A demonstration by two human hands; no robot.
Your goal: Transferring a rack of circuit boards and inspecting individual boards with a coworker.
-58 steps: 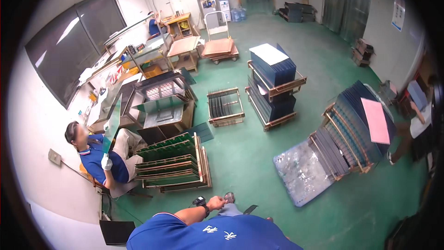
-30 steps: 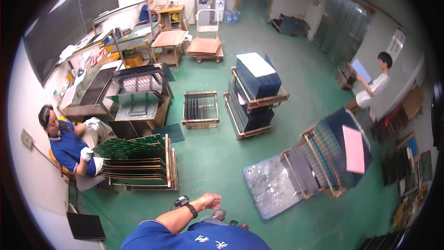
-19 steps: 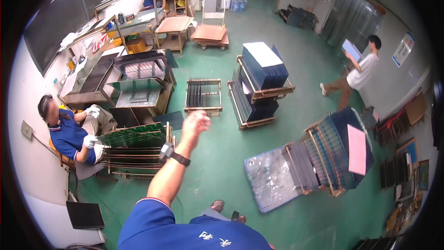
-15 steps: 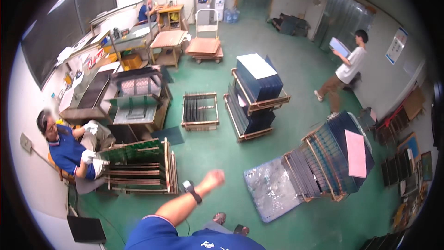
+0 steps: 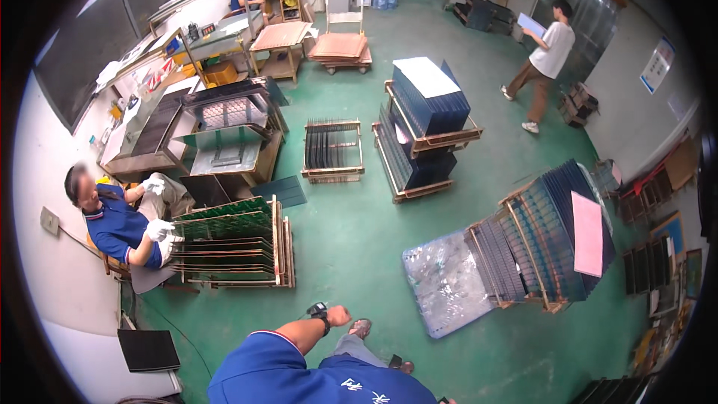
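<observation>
My left hand (image 5: 339, 316) hangs low over the green floor in front of my body, a dark watch (image 5: 320, 313) on its wrist. Its fingers look curled in, and I see nothing between them. It touches nothing; one of my shoes (image 5: 360, 328) shows just beside it. To its left stands the nearest rack (image 5: 288, 258), holding several dark green panels. My right hand is out of the picture.
A seated person (image 5: 120, 217) in white gloves is at the near rack. Ahead stand a small rack (image 5: 333, 177) and a two-tier panel rack (image 5: 432, 193). On the right, a grey pallet (image 5: 445, 284) adjoins racked panels under a pink sheet (image 5: 587, 233). Another person (image 5: 552, 52) walks at far right.
My left hand has swung down and back toward my body. The walking person has moved farther away with the pale sheet. The whole view has shifted slightly.
</observation>
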